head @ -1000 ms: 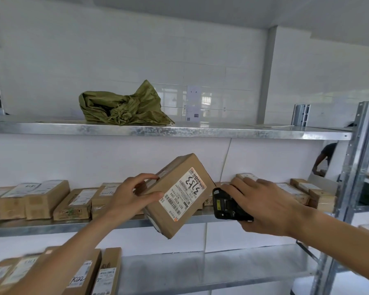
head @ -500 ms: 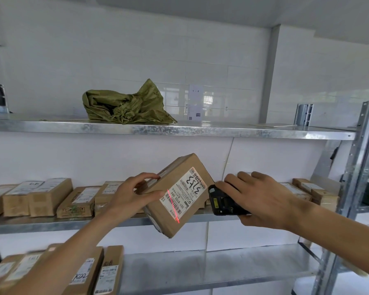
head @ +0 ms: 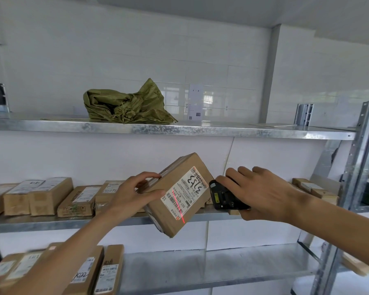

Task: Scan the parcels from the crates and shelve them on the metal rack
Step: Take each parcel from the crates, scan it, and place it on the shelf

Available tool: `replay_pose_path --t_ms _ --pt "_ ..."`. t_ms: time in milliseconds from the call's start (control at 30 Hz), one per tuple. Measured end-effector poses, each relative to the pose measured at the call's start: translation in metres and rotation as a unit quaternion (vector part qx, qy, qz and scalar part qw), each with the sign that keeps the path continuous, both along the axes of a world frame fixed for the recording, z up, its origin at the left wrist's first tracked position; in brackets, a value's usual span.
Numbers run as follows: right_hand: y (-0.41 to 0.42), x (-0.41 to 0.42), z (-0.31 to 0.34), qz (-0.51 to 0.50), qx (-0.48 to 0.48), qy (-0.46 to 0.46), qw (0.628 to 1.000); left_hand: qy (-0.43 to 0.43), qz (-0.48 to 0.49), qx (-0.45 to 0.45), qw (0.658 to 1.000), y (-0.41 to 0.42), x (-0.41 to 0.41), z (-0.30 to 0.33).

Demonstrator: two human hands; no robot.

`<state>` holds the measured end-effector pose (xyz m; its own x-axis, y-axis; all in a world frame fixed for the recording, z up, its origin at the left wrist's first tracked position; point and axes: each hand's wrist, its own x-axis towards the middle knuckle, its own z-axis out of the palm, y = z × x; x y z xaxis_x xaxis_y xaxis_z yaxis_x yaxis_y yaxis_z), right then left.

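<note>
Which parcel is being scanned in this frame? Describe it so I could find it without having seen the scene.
Start at the metal rack along the white wall and look in front of its middle shelf. The left hand holds one brown parcel tilted in the air beside the black scanner in the right hand. Unlike the shelved boxes, it has a red laser line across its label.

Brown parcel [head: 175,196], black scanner [head: 224,195], green sack [head: 126,105]
</note>
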<state>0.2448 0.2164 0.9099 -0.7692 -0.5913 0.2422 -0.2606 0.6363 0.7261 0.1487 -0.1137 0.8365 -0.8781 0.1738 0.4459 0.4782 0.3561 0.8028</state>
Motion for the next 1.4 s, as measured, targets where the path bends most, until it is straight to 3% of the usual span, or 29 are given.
replay_pose_path --t_ms 933,1400 --pt "0.003 -0.007 0.001 0.029 0.034 0.048 0.998 0.0 -0.006 0.002 1.0 0.002 -0.006 -0.002" --pt "0.001 -0.014 -0.003 -0.002 0.008 0.013 1.0 -0.007 -0.007 -0.003 1.0 0.001 -0.008 0.0"
